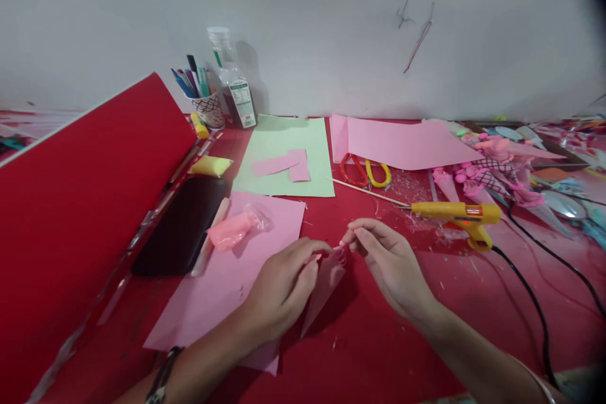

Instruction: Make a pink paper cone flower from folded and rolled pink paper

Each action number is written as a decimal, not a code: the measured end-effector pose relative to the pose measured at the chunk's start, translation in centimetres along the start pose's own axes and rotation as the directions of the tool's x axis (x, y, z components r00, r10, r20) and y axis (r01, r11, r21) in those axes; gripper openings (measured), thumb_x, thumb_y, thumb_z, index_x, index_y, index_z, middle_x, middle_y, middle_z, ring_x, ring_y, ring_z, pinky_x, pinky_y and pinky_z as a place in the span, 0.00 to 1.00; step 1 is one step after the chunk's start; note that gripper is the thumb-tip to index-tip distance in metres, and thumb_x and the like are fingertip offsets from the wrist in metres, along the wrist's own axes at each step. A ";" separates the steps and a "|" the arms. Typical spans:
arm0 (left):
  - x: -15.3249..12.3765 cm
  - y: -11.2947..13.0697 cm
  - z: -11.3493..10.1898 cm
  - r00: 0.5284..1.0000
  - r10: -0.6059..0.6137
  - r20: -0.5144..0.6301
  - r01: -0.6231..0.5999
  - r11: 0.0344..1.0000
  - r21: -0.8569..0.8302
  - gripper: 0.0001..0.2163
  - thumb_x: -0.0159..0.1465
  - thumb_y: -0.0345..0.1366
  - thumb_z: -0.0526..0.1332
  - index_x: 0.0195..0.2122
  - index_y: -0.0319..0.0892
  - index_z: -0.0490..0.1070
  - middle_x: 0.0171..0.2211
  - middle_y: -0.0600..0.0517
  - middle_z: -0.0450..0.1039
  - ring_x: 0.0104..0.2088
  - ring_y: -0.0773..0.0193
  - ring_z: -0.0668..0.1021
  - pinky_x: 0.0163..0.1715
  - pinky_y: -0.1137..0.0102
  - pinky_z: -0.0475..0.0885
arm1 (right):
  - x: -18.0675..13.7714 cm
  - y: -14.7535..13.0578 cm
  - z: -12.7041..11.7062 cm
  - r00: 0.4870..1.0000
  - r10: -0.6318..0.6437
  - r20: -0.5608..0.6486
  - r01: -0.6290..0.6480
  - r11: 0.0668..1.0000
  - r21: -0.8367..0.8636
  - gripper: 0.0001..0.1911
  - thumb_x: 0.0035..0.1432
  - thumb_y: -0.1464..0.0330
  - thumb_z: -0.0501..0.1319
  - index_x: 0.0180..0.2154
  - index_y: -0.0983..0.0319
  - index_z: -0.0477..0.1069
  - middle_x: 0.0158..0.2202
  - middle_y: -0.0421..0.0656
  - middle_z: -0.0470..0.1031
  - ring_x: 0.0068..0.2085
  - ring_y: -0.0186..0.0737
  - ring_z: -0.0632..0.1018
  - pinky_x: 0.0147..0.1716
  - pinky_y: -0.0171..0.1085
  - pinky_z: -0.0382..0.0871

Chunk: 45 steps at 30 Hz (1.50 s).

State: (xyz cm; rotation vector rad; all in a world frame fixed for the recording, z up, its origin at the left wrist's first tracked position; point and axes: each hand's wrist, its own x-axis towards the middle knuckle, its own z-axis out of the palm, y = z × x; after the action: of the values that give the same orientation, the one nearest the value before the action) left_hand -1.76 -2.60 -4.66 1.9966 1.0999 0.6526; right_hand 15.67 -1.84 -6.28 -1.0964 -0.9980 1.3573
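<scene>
My left hand (286, 290) is closed on a pink paper cone (322, 290), gripping it near its wide upper rim; the pointed end slants down toward me. Beside that rim, my right hand (386, 262) has its thumb and fingers pinched together. A tiny pink bit shows at those fingertips, too small to name. Left of the cone, a pink paper sheet (189, 322) lies partly under my left forearm. On this sheet rests a plastic-wrapped lump of salmon-pink clay (231, 231).
A yellow glue gun (454, 211) with a black cord lies right, near a wooden stick (369, 192) and scissors (377, 174). Pink decorated cones (492, 170) are piled behind it. Left are a black phone (182, 227), a yellow packet (211, 166) and a large red board (95, 202).
</scene>
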 end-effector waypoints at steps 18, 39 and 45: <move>0.6 -1.2 1.3 0.993 -0.054 0.105 -0.007 0.862 0.507 0.11 0.58 0.42 0.55 0.37 0.41 0.64 0.33 0.49 0.70 0.32 0.56 0.72 0.32 0.64 0.61 | 0.0 0.0 0.2 0.997 0.078 0.000 -0.077 0.992 0.103 0.07 0.52 0.68 0.58 0.35 0.59 0.71 0.33 0.41 0.76 0.33 0.33 0.75 0.34 0.35 0.69; 0.6 0.1 0.2 0.985 -0.169 0.033 0.171 0.949 -0.264 0.12 0.62 0.39 0.49 0.42 0.41 0.65 0.36 0.52 0.70 0.37 0.62 0.70 0.36 0.69 0.66 | -0.3 -0.4 0.2 0.998 -0.035 -0.057 0.034 0.999 -0.018 0.06 0.52 0.69 0.58 0.35 0.59 0.69 0.31 0.40 0.76 0.34 0.34 0.76 0.34 0.36 0.71; 0.5 0.3 0.4 0.989 -0.126 0.074 0.142 0.947 -0.288 0.13 0.62 0.38 0.49 0.44 0.39 0.65 0.37 0.51 0.71 0.37 0.60 0.70 0.38 0.66 0.66 | -0.9 -1.1 0.4 0.983 -0.181 0.021 0.180 0.943 -0.281 0.02 0.50 0.70 0.59 0.30 0.60 0.69 0.25 0.39 0.73 0.27 0.32 0.74 0.29 0.34 0.71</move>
State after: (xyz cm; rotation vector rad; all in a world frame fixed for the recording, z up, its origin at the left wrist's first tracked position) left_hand -1.03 -2.44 -4.61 1.6624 1.0305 0.6446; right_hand 15.56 -2.67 -5.03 -1.1847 -1.2849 1.0849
